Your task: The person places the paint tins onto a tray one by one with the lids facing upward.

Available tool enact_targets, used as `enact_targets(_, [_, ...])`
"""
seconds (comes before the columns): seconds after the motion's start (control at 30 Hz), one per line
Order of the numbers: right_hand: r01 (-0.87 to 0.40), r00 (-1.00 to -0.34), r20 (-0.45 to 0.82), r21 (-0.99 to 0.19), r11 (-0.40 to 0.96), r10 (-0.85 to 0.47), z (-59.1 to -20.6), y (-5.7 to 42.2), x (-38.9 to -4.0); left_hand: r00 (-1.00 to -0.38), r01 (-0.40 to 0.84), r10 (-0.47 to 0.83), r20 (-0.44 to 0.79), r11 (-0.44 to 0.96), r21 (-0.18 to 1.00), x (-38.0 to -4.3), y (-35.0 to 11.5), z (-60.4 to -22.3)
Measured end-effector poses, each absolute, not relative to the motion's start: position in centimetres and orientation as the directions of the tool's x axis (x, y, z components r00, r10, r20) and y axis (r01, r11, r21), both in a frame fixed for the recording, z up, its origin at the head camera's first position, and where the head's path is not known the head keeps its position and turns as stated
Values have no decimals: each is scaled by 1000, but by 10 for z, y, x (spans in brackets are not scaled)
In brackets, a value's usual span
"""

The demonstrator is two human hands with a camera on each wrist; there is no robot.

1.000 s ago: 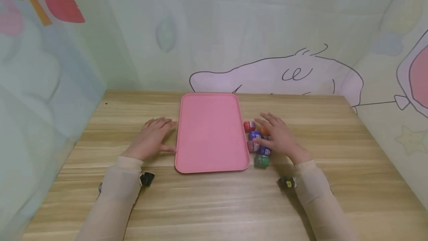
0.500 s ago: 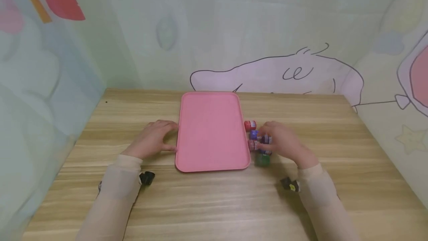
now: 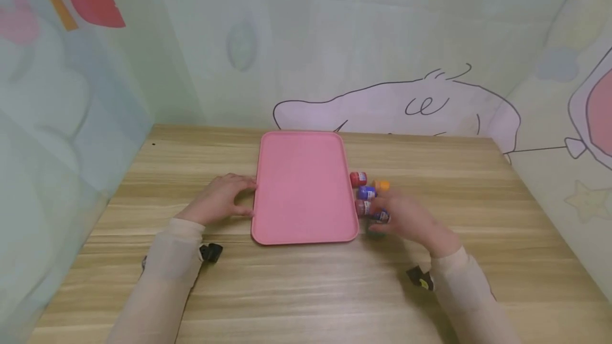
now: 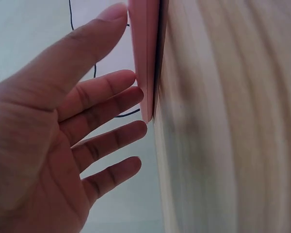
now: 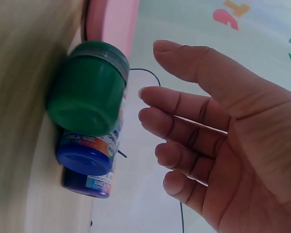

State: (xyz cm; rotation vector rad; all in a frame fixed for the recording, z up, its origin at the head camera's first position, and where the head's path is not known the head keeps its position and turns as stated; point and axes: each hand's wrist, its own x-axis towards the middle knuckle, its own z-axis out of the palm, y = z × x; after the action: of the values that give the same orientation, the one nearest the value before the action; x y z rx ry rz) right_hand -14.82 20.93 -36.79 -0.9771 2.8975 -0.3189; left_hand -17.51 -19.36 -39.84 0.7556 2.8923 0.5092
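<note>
My left hand [image 3: 217, 200] is at the left edge of a pink tray [image 3: 303, 190], its fingers slightly bent and its thumb and fingertips touching or very near the rim. Over a cluster of small paint jars to the right of the tray hovers my right hand [image 3: 411, 222], fingers loosely bent, with nothing held. The cluster has a red jar [image 3: 358, 179], an orange jar [image 3: 381, 185], a blue jar [image 3: 366, 192], a brownish-red jar [image 3: 363, 207] and a green jar [image 5: 87, 92]. In the right wrist view the green jar lies on its side, apart from my fingers. My hand partly hides other jars.
The wooden table [image 3: 287, 291] carries everything and meets a printed cloth backdrop [image 3: 306, 41] at its far edge. Small black devices sit at both wrists.
My right hand has drawn nearer and lower over the jars, uncovering the orange jar and covering most of the green one. My left hand has shifted slightly closer to the tray rim.
</note>
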Motion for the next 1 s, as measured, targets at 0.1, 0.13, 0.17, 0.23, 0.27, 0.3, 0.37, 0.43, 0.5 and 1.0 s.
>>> enact_targets(0.1, [-594, -796, 4, -195, 781, -605, -370, 209, -145, -872, 448, 488, -29, 822, 352, -175, -194, -399])
enact_targets(0.13, [-593, -797, 2, -190, 782, -604, -371, 209, -145, -873, 446, 487, -31, 822, 354, -174, -194, -399])
enact_targets(0.17, [-591, -799, -3, -183, 785, -602, -372, 208, -144, -873, 445, 486, -33, 823, 354, -174, -194, -398])
enact_targets(0.23, [-588, -802, -16, -158, 793, -597, -374, 208, -142, -873, 446, 487, -34, 823, 351, -174, -193, -398])
enact_targets(0.27, [-586, -804, -25, -147, 797, -595, -375, 208, -141, -872, 447, 488, -35, 824, 349, -175, -193, -398])
enact_targets(0.3, [-584, -805, -32, -131, 801, -592, -376, 207, -141, -872, 447, 488, -35, 824, 348, -175, -193, -399])
enact_targets(0.37, [-582, -807, -46, -103, 806, -589, -379, 207, -140, -872, 446, 488, -38, 825, 348, -175, -193, -399])
enact_targets(0.43, [-588, -805, -45, -79, 805, -592, -380, 206, -139, -874, 440, 484, -44, 827, 351, -175, -192, -399])
enact_targets(0.5, [-602, -796, -32, -54, 797, -604, -383, 205, -139, -875, 435, 481, -47, 827, 355, -175, -192, -399])
enact_targets(1.0, [-607, -794, -44, 48, 793, -606, -384, 200, -137, -875, 430, 481, -49, 821, 376, -176, -193, -401])
